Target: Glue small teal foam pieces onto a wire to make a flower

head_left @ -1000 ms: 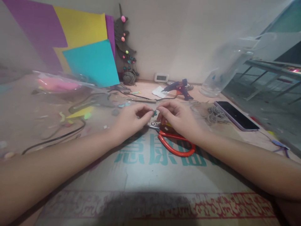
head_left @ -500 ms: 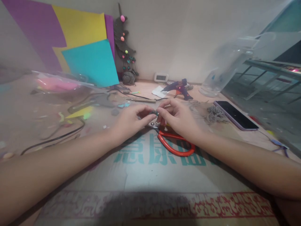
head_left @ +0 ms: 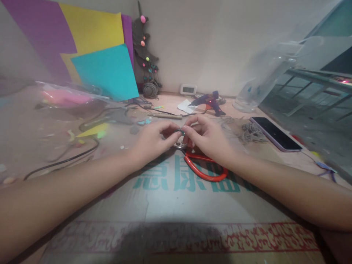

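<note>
My left hand [head_left: 156, 140] and my right hand [head_left: 206, 137] meet at the middle of the table, thumbs and forefingers pinched together. Between their fingertips is a small dark green piece [head_left: 181, 131], mostly covered, so its kind cannot be made out. Under my right hand lies a pair of scissors [head_left: 205, 177] with red handles, its blades partly hidden by my fingers. A printed cardboard sheet [head_left: 165, 209] with green characters and a red border spreads beneath both hands.
Behind my hands lie a glue gun [head_left: 209, 102] and a white digital clock [head_left: 188, 89]. To the right are grey yarn [head_left: 251, 132], a phone [head_left: 275, 134] and a clear plastic jug [head_left: 264, 80]. Coloured sheets [head_left: 107, 73] lean at the left, near a black cord [head_left: 63, 160].
Both hands keep almost the same place and pinch. The fingertips have shifted very slightly around the small green piece, which shows a little less now.
</note>
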